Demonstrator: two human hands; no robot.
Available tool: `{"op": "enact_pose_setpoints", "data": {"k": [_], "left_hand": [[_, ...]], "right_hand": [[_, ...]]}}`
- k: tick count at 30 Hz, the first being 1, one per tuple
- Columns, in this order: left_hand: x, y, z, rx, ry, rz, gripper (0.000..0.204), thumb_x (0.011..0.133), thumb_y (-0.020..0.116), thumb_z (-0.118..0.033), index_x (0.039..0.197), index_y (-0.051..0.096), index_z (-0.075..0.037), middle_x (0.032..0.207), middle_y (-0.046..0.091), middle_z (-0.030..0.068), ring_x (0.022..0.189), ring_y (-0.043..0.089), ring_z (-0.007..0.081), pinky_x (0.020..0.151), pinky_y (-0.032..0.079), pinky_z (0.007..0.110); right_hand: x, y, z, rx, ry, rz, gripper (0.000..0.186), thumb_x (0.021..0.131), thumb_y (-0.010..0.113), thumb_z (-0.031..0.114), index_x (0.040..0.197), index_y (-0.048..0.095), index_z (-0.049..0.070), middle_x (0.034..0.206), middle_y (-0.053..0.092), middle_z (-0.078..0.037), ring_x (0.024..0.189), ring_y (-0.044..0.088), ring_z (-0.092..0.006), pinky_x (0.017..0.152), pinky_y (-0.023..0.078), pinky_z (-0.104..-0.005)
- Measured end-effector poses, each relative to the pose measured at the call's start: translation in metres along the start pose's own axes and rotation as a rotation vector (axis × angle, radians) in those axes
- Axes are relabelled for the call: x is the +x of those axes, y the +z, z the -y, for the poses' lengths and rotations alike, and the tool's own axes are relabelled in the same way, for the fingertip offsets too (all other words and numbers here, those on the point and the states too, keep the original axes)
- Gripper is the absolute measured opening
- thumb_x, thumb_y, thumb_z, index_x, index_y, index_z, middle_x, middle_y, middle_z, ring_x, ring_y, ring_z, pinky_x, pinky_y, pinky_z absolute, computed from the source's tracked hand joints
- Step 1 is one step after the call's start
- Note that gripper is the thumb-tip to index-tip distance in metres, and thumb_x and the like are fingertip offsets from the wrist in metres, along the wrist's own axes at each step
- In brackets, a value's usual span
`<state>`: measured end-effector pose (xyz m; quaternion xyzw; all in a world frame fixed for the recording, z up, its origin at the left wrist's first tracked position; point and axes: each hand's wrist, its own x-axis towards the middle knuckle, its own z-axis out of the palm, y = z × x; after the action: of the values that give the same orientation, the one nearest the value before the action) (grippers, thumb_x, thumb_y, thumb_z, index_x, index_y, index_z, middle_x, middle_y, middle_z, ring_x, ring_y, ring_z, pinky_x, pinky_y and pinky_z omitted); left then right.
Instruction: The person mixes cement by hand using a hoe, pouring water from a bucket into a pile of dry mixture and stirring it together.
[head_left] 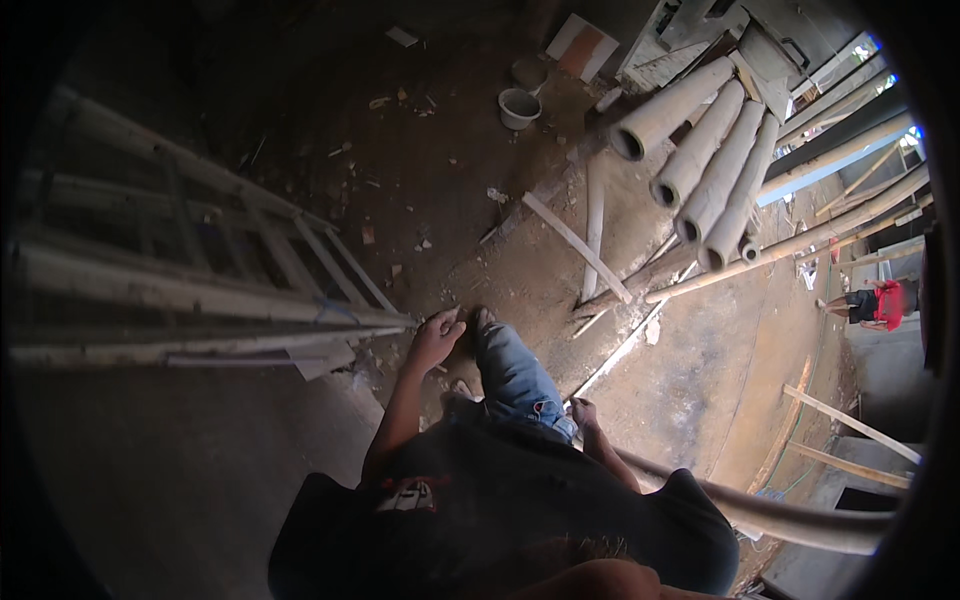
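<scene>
My left hand [434, 342] hangs in front of my body, close to the end of a wooden ladder-like frame [170, 285]. Its fingers are loosely bent and a little apart, with nothing seen in them. Beside my jeans [518, 375] is my right hand [583, 412], low by the thigh. Its fingers are too small and partly hidden to make out. A long pale pole [800, 515] runs from behind my right forearm toward the right; whether the arm touches it does not show.
Several thick grey tubes [680, 110] lie stacked ahead on the right, near long wooden poles [800, 262]. A loose batten [578, 247] crosses the dirt floor. Farther off sits a grey bucket [519, 108] amid scattered debris. A person in a red top [885, 303] is at the far right.
</scene>
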<state>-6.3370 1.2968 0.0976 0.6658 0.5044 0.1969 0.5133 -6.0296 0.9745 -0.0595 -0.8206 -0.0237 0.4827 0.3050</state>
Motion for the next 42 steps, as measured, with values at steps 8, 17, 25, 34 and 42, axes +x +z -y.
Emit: {"op": "enact_pose_setpoints", "data": {"k": [8, 17, 25, 34, 42], "left_hand": [[0.176, -0.106, -0.003, -0.003, -0.136, -0.008, 0.053, 0.088, 0.064, -0.037, 0.123, 0.056, 0.003, 0.109, 0.065, 0.0194, 0.104, 0.062, 0.0257, 0.087, 0.048, 0.034], [0.371, -0.199, 0.005, -0.015, -0.203, -0.047, 0.05, 0.087, 0.064, -0.035, 0.119, 0.059, 0.003, 0.103, 0.067, 0.0148, 0.097, 0.063, 0.0201, 0.084, 0.048, 0.032], [0.612, -0.258, -0.042, 0.011, -0.21, 0.164, 0.038, 0.088, 0.064, -0.034, 0.1, 0.064, 0.002, 0.093, 0.067, 0.0108, 0.088, 0.062, 0.0167, 0.076, 0.048, 0.031], [0.89, -0.277, -0.165, 0.011, 0.177, 0.363, 0.038, 0.087, 0.064, -0.037, 0.089, 0.062, 0.0, 0.08, 0.062, 0.0049, 0.079, 0.057, 0.014, 0.073, 0.046, 0.033], [1.028, -0.199, -0.226, 0.088, 0.112, 0.532, 0.039, 0.086, 0.066, -0.036, 0.086, 0.061, 0.003, 0.078, 0.061, 0.0033, 0.078, 0.057, 0.0139, 0.074, 0.046, 0.031]], "right_hand": [[0.074, 0.069, 0.161, 0.064, 0.111, 0.037, 0.025, 0.087, 0.058, 0.027, 0.095, 0.064, 0.004, 0.072, 0.06, -0.006, 0.059, 0.056, -0.0186, 0.049, 0.045, -0.0332], [0.112, 0.126, 0.361, 0.367, 0.092, 0.018, 0.029, 0.09, 0.055, 0.029, 0.109, 0.059, 0.007, 0.076, 0.06, -0.003, 0.057, 0.05, -0.0132, 0.046, 0.036, -0.0267], [0.126, 0.22, 0.412, 0.588, 0.424, -0.193, 0.027, 0.087, 0.056, 0.027, 0.103, 0.062, 0.006, 0.073, 0.058, -0.004, 0.06, 0.054, -0.0156, 0.053, 0.042, -0.031], [0.147, 0.316, 0.555, -0.354, -0.487, -0.325, 0.019, 0.086, 0.054, 0.021, 0.088, 0.061, 0.004, 0.071, 0.058, -0.004, 0.061, 0.056, -0.0208, 0.053, 0.044, -0.036], [0.24, 0.351, 0.672, 0.716, 0.351, -0.313, 0.021, 0.086, 0.055, 0.022, 0.093, 0.06, 0.003, 0.062, 0.052, -0.005, 0.051, 0.05, -0.0161, 0.046, 0.04, -0.0331]]}}
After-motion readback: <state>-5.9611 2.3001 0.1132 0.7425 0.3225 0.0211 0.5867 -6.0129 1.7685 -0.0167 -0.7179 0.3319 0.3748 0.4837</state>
